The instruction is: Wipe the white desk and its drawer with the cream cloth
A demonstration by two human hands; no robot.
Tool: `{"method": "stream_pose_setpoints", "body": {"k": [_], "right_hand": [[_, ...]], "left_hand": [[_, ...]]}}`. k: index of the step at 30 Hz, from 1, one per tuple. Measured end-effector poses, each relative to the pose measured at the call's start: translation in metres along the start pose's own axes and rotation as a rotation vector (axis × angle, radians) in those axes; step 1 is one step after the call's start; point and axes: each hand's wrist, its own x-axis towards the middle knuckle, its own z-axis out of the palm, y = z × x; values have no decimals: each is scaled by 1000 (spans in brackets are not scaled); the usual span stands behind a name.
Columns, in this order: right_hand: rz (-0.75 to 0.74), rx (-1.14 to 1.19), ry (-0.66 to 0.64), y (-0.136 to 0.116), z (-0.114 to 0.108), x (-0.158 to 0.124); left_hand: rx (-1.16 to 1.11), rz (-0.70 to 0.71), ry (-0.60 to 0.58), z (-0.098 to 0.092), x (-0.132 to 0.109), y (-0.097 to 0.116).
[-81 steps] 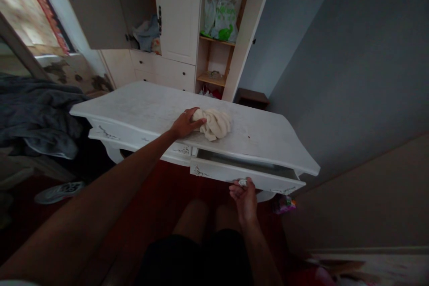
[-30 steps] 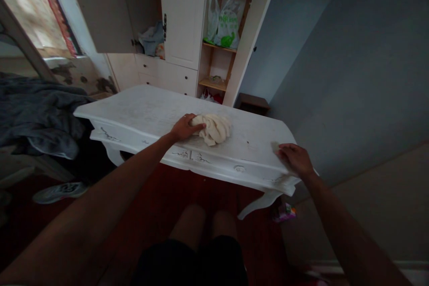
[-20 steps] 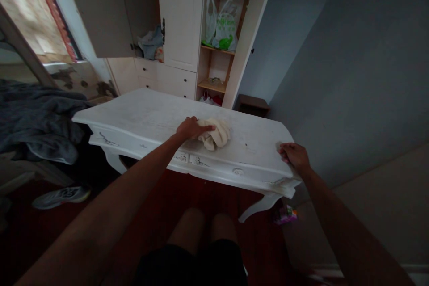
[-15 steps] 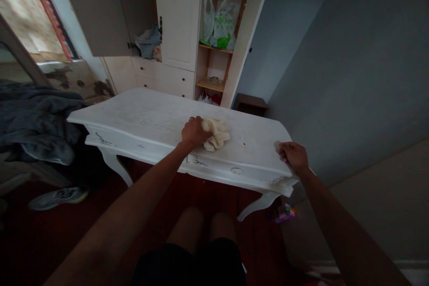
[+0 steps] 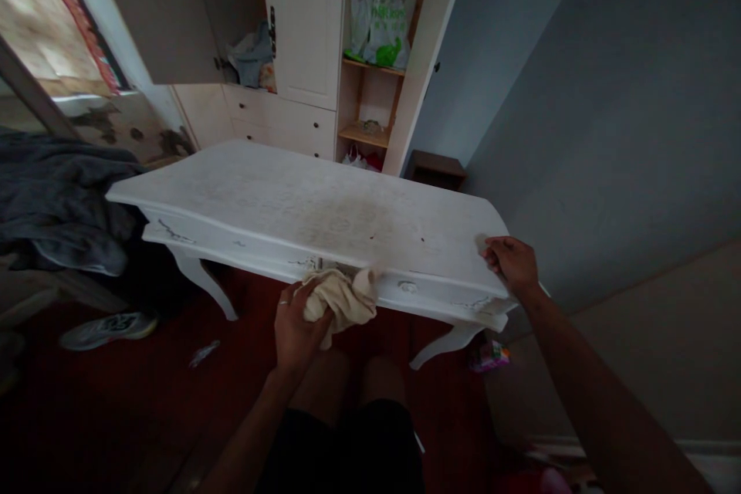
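My left hand (image 5: 301,324) is closed on a crumpled cream cloth (image 5: 341,299), held just in front of the front edge of a white table (image 5: 255,177). A ring shows on one finger. The table has curved legs and carved drawer fronts. Brownish smudges and a couple of small dark specks mark the middle of its top. My right hand (image 5: 512,261) rests at the table's right end with its fingers curled in. The inside of that hand is hidden, so what it holds, if anything, cannot be made out.
Behind the table stands a white wardrobe (image 5: 301,31) with open doors and a plastic bag (image 5: 387,27) on a shelf. Dark clothes (image 5: 58,193) are heaped at the left. A shoe (image 5: 109,329) and a pink box (image 5: 490,356) lie on the red floor. A grey wall rises at right.
My left hand has drawn the cloth off the tabletop toward me, down past the front edge. The smudged patch where it lay is now uncovered. My right hand has stayed at the table's right end.
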Motion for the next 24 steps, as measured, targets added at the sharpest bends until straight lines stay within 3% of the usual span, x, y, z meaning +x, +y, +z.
{"method": "stream_pose_setpoints", "body": {"k": [4, 7, 11, 17, 20, 24], "right_hand": [[6, 22, 6, -1, 2, 0], [-13, 14, 11, 3, 1, 2], [-20, 6, 19, 7, 0, 5], [-14, 32, 13, 8, 0, 6], [-9, 69, 21, 9, 1, 5], [-23, 100, 35, 9, 1, 7]], "left_hand": [[-45, -17, 56, 29, 21, 13], [-65, -118, 148, 55, 25, 27], [-74, -242, 182, 86, 9, 42], [-204, -154, -25, 127, -27, 73], [-285, -185, 58, 143, -39, 88], [-417, -357, 182, 156, -45, 96]]}}
